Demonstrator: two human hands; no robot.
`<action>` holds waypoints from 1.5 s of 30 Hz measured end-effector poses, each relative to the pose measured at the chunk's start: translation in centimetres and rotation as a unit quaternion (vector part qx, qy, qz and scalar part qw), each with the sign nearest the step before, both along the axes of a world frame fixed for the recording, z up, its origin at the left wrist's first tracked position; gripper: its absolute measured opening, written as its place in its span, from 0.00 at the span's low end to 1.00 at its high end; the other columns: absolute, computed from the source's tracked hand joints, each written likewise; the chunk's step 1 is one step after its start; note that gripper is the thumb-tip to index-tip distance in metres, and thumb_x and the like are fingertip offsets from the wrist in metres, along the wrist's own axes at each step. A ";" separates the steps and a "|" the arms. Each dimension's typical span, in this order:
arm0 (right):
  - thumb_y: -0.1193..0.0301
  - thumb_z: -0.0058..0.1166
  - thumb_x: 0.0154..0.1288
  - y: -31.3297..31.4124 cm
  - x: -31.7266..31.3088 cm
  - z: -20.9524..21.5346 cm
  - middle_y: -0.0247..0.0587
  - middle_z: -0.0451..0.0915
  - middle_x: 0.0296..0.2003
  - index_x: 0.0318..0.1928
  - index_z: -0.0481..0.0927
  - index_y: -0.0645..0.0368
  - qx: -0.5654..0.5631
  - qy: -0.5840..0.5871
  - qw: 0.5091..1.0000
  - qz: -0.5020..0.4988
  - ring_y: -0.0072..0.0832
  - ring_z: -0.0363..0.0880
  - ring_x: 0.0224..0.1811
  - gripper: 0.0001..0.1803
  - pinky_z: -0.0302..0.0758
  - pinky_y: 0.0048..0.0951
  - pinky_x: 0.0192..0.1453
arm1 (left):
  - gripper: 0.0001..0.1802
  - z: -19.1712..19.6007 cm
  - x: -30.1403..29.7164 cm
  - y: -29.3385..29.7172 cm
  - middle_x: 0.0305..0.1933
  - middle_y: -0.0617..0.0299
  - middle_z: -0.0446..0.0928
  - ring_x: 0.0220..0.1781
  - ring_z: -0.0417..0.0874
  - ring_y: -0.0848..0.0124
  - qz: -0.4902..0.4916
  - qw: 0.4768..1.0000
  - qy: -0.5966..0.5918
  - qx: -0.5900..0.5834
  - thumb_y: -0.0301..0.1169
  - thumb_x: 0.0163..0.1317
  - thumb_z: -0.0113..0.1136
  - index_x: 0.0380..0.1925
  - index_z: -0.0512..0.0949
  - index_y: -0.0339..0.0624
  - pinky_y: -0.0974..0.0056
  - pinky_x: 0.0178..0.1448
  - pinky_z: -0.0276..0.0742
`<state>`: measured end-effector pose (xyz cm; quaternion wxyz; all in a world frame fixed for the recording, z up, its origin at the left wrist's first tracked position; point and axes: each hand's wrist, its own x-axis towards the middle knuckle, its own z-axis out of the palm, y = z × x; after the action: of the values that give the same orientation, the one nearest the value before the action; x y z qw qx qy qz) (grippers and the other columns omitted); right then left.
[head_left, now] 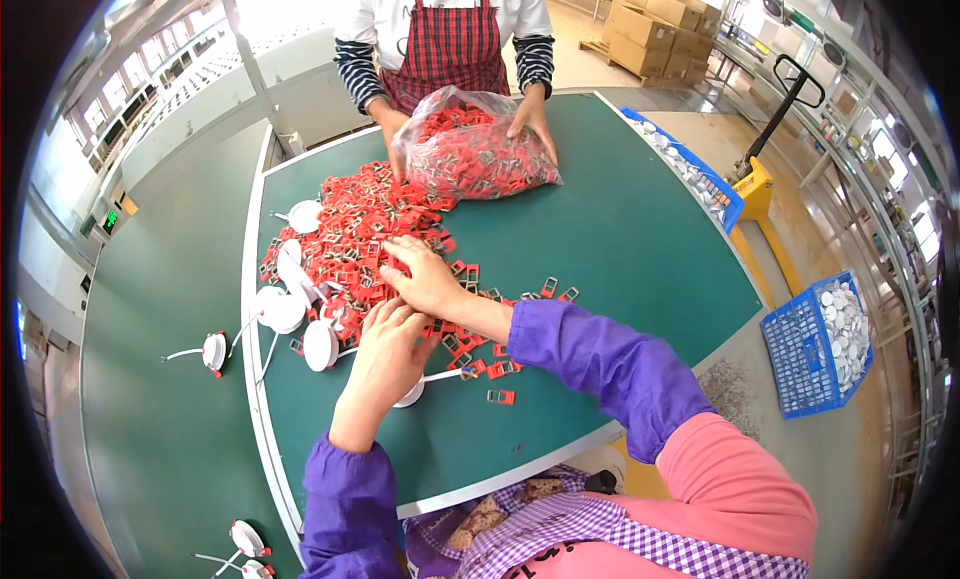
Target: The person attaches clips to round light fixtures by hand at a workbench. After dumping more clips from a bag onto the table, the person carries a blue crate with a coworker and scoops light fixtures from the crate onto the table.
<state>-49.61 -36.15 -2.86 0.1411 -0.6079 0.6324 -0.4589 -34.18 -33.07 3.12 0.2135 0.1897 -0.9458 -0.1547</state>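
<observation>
A large heap of small red plastic clips with metal loops (350,214) covers the left part of the green table (620,249). My right hand (425,277) lies on the heap's near side, fingers apart over the clips. Just below it, my left hand (388,351) rests at the heap's near edge, fingers bent forward and thumb apart. No held piece shows in either hand, though their undersides are hidden. White round discs with wires (320,345) lie left of my left hand. Another white disc (410,393) shows partly beneath that hand.
Across the table a person in a checked apron holds a clear bag of red clips (475,154) with both hands. A green conveyor belt (170,289) runs along the left, carrying discs (214,352). Blue crates (815,349) of white parts and a yellow pallet truck (757,191) stand right.
</observation>
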 end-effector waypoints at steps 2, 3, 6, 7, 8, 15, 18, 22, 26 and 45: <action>0.62 0.54 0.63 0.9 0.9 0.4 0.56 0.70 0.59 0.57 0.73 0.65 -0.016 -0.029 0.998 0.053 0.45 0.63 0.66 0.26 0.59 0.39 0.69 | 0.16 -0.4 2.0 1.2 0.48 0.51 0.77 0.59 0.72 0.54 0.042 0.996 0.075 0.025 0.27 0.52 0.64 0.42 0.78 0.37 0.53 0.64 0.63; 0.62 0.55 0.63 2.3 0.5 1.5 0.55 0.71 0.59 0.58 0.73 0.63 -0.026 -0.029 0.997 0.070 0.44 0.65 0.66 0.25 0.61 0.39 0.68 | 0.15 -0.7 2.8 2.1 0.49 0.51 0.77 0.59 0.71 0.54 0.078 0.985 0.148 0.050 0.27 0.53 0.63 0.43 0.78 0.38 0.53 0.64 0.63; 0.64 0.59 0.61 6.4 0.4 3.2 0.53 0.73 0.58 0.56 0.75 0.62 -0.132 0.053 0.990 0.018 0.43 0.68 0.64 0.24 0.64 0.38 0.66 | 0.20 -2.1 6.4 5.2 0.54 0.47 0.72 0.59 0.70 0.50 0.154 0.955 0.240 0.083 0.27 0.50 0.66 0.45 0.76 0.38 0.52 0.63 0.64; 0.65 0.60 0.60 7.9 -0.5 3.4 0.50 0.75 0.55 0.53 0.77 0.61 -0.148 0.057 0.987 -0.030 0.42 0.71 0.61 0.22 0.66 0.38 0.65 | 0.21 -2.4 7.4 6.3 0.56 0.46 0.70 0.59 0.69 0.49 0.169 0.948 0.257 0.076 0.27 0.49 0.67 0.45 0.76 0.38 0.51 0.63 0.64; 0.66 0.61 0.59 9.8 -3.5 1.8 0.50 0.78 0.48 0.45 0.79 0.64 -0.192 0.090 0.969 -0.128 0.44 0.75 0.54 0.17 0.70 0.40 0.59 | 0.22 -4.1 6.6 6.8 0.57 0.46 0.69 0.59 0.69 0.49 0.151 0.950 0.266 0.070 0.26 0.48 0.68 0.46 0.76 0.38 0.50 0.62 0.65; 0.57 0.52 0.67 17.2 -10.8 -3.8 0.54 0.77 0.50 0.51 0.76 0.67 -0.049 0.065 0.911 -0.405 0.46 0.75 0.55 0.25 0.69 0.37 0.61 | 0.23 -4.5 4.6 13.2 0.54 0.49 0.71 0.61 0.70 0.52 -0.217 0.967 0.129 0.026 0.35 0.50 0.67 0.47 0.76 0.41 0.51 0.61 0.68; 0.55 0.49 0.69 14.6 -8.1 -5.3 0.50 0.81 0.45 0.50 0.77 0.65 -0.071 -0.089 0.922 -0.369 0.39 0.81 0.48 0.24 0.74 0.33 0.53 | 0.25 -6.4 2.2 13.5 0.58 0.48 0.69 0.66 0.64 0.51 -0.292 0.952 0.090 -0.033 0.42 0.56 0.61 0.51 0.74 0.40 0.51 0.66 0.62; 0.53 0.51 0.68 10.8 -2.3 -5.5 0.47 0.83 0.38 0.52 0.76 0.65 -0.095 -0.173 0.934 -0.299 0.31 0.81 0.40 0.27 0.75 0.30 0.47 | 0.29 -8.0 0.3 12.9 0.60 0.46 0.68 0.67 0.62 0.50 -0.295 0.954 0.017 -0.058 0.50 0.60 0.53 0.55 0.71 0.41 0.50 0.70 0.56; 0.50 0.49 0.68 8.3 4.7 -3.5 0.46 0.81 0.40 0.55 0.73 0.66 -0.018 -0.158 0.966 -0.203 0.29 0.78 0.40 0.30 0.74 0.30 0.47 | 0.29 -10.6 -0.2 11.4 0.59 0.44 0.69 0.64 0.65 0.49 -0.261 0.962 0.056 -0.062 0.47 0.62 0.50 0.56 0.70 0.37 0.50 0.70 0.57; 0.72 0.58 0.60 24.1 -14.7 -2.6 0.49 0.82 0.43 0.52 0.76 0.63 -0.015 -0.092 0.951 -0.295 0.31 0.82 0.44 0.19 0.78 0.29 0.49 | 0.24 -3.6 -6.7 14.8 0.62 0.41 0.65 0.65 0.64 0.46 -0.129 0.982 0.125 0.062 0.29 0.54 0.63 0.52 0.73 0.37 0.48 0.66 0.62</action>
<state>-64.36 -12.04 -5.49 0.0475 -0.3515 0.7610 -0.5433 -40.90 -18.24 -0.51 0.2958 0.0578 -0.9169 -0.2614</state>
